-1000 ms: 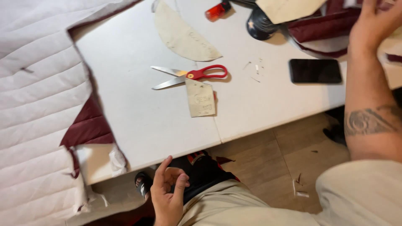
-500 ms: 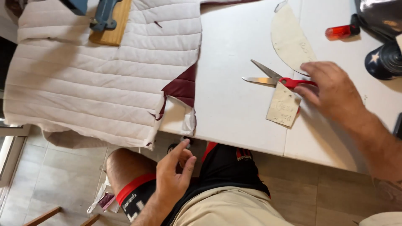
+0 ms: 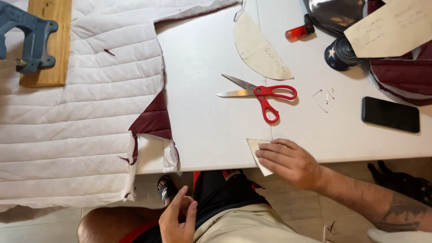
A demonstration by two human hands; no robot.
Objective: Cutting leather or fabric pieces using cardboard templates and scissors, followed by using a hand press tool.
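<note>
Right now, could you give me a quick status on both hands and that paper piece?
Right hand flat on small paper pattern piece at table edge. Left hand empty, over lap. Red scissors lie just beyond, untouched.

Not much in the way of packaging or screens from where I'm watching. The only screen is a black smartphone (image 3: 390,114) lying flat on the white worktop (image 3: 211,126), out at the right side; its display is dark, a plain black rectangle with rounded corners. Top right there's a big tan card (image 3: 396,29), angular, with faint handwriting on it, resting over the dark red fabric. A beige half-round paper pattern (image 3: 258,47), also hand-marked, lies flat near the top middle. Down at the front edge a small cream paper piece (image 3: 257,150) sits partly under the fingers of my right hand (image 3: 290,163). No boxes, no signs.
</note>
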